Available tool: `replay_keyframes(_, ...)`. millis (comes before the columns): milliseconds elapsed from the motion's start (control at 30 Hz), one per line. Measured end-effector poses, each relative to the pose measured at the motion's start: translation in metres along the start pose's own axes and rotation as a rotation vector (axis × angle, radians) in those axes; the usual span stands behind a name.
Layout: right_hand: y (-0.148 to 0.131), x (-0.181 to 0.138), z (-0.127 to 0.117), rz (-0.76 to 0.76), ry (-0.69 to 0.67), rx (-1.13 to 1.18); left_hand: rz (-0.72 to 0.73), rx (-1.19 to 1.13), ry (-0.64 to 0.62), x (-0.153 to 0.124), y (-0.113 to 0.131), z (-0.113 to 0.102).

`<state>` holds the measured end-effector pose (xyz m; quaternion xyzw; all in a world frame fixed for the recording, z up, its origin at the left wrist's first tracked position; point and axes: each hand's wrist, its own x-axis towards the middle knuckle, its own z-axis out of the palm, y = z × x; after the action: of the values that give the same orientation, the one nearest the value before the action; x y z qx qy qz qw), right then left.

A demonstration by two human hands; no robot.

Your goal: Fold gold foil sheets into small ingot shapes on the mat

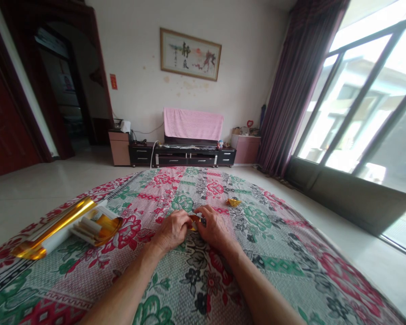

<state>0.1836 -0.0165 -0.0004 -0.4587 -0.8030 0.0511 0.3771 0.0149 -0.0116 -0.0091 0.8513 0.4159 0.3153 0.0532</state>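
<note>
Between my two hands is a small piece of gold foil paper (pixel 195 219), mostly covered by my fingers. My left hand (pixel 174 229) pinches its left side, fingertips pressed together. On the other side, my right hand (pixel 214 225) curls its fingers round the paper's right edge. Both hands rest low over the flowered cloth. A folded gold paper piece (pixel 233 202) lies on the cloth a little beyond my right hand. How the held paper is folded cannot be made out.
A patterned cloth (pixel 257 271) covers the surface before me. At left lie a roll of gold foil (pixel 64 221) and a pile of gold and white sheets (pixel 99 225). Farther off stand a low black cabinet (pixel 189 159) with a pink cloth (pixel 193 123), and a window (pixel 362 104) at right.
</note>
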Motion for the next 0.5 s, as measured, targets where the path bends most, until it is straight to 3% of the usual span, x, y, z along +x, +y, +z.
replay_keyframes(500, -0.002, 0.000, -0.012, -0.090, -0.173, 0.042, 0.021, -0.003, 0.005, 0.000, 0.001, -0.004)
